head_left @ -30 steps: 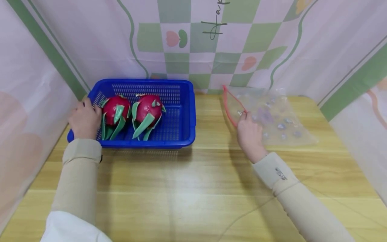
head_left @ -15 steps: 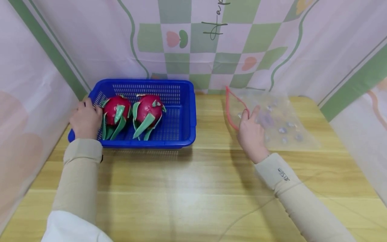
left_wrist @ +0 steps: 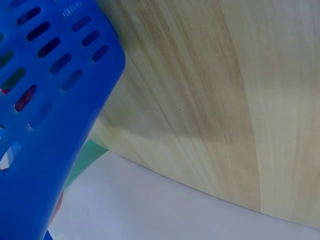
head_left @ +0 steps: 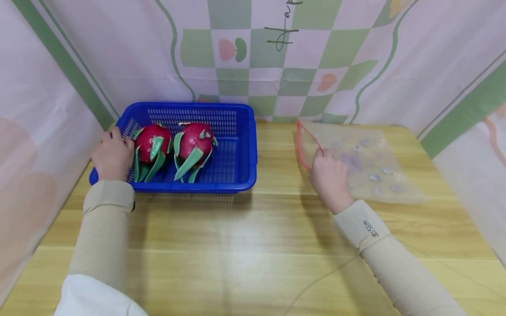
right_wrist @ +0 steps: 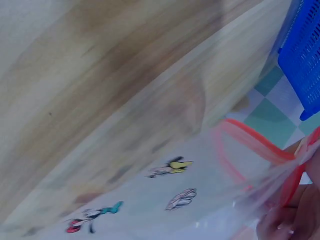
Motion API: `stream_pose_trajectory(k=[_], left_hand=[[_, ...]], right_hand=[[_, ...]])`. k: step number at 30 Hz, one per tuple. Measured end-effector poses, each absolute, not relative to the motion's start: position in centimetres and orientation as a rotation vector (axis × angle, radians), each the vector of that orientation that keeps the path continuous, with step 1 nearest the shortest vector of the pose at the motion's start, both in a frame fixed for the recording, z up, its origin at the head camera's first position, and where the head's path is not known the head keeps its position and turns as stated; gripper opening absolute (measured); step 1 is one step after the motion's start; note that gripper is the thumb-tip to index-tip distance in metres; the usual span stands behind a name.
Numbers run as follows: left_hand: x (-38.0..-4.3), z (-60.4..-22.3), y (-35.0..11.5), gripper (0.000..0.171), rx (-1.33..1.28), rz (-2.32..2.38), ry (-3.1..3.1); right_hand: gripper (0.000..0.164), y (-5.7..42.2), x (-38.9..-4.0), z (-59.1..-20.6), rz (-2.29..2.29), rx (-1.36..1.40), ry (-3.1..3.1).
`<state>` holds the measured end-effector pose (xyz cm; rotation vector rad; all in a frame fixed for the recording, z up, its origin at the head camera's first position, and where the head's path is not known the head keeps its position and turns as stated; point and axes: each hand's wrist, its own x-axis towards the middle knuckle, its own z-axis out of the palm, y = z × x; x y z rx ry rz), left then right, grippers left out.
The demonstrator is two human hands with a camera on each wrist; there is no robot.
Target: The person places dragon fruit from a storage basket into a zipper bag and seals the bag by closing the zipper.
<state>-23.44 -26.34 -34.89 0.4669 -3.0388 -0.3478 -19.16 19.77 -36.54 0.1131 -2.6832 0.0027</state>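
Observation:
In the head view my left hand (head_left: 112,154) grips the left rim of a blue plastic basket (head_left: 242,186). Two red dragon fruits with green scales, one on the left (head_left: 151,142) and one in the middle (head_left: 193,141), sit inside it. The left wrist view has the basket's slotted wall (left_wrist: 75,105) but not the hand. Over on the right, my right hand (head_left: 331,180) pinches the red-edged mouth of a clear printed zip bag (head_left: 373,164). Close up in the right wrist view, fingers (right_wrist: 275,222) hold the bag's red strip (right_wrist: 257,140).
The wooden table (head_left: 221,259) extends in front of the basket and bag. Behind it hangs a checked, patterned curtain (head_left: 272,61), with more cloth at both sides. A thin cord (head_left: 316,281) runs near the right forearm.
The bag has shifted slightly to the right and nearer to me. My right index finger, raised half a second ago, is down with the others again. The left hand and basket stay put.

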Motion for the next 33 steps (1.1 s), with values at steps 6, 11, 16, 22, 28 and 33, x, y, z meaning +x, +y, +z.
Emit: stream_pose_trajectory(k=[6, 11, 16, 22, 28, 33], left_hand=[[-23.4, -34.9, -26.4, 0.058, 0.466, -0.329, -3.051], [-23.5, -35.0, -26.4, 0.058, 0.463, -0.336, -3.049], [-23.5, -35.0, -26.5, 0.059, 0.467, -0.347, -3.051], [-23.4, -35.0, -26.4, 0.059, 0.474, -0.344, -3.052], [-23.4, -34.8, -26.1, 0.056, 0.472, -0.351, -3.042], [-23.3, -34.7, -26.1, 0.055, 0.478, -0.349, -3.041]], right_hand=[[0.068, 20.0, -19.2, -36.7, 0.186, 0.111, -2.781], [0.091, 20.2, -19.1, -37.0, 0.393, 0.087, -2.861], [0.080, 20.3, -19.0, -37.6, 0.418, 0.154, -2.763], [0.057, 20.2, -19.0, -38.2, 0.429, 0.199, -2.643], [0.075, 20.1, -19.3, -38.0, 0.405, 0.136, -2.725], [0.093, 19.9, -19.4, -37.8, 0.434, 0.050, -2.791]])
